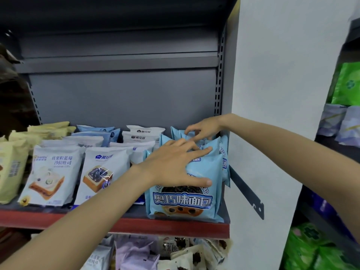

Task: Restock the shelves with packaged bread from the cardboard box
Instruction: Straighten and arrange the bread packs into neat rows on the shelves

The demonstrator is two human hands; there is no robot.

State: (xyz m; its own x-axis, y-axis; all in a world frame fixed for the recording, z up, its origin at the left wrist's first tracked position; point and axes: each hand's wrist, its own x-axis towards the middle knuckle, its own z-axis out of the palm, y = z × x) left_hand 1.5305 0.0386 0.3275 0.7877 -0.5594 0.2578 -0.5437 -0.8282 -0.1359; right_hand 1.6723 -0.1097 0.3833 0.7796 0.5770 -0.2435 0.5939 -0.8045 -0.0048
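Front light-blue bread packet (pixel 185 193) stands upright at the right end of the red-edged shelf (pixel 124 227), long axis vertical; left hand (pixel 175 162) nearer, fingers spread flat on its top face; right hand (pixel 204 128) behind, fingertips curled, pinching the rear packets' (pixel 178 133) tops; cardboard box out of view; rear row count unclear.

The front bread packet (pixel 185 191) is light blue with white lettering outlined in dark blue and a dark crumbly picture (the packets behind it share that blue). Beside it stand white packets (pixel 105 172) printed with toast pictures, and pale yellow packets (pixel 11 166) at the far left. The shelf edge (pixel 136 225) is red, its back panel (pixel 120 94) grey
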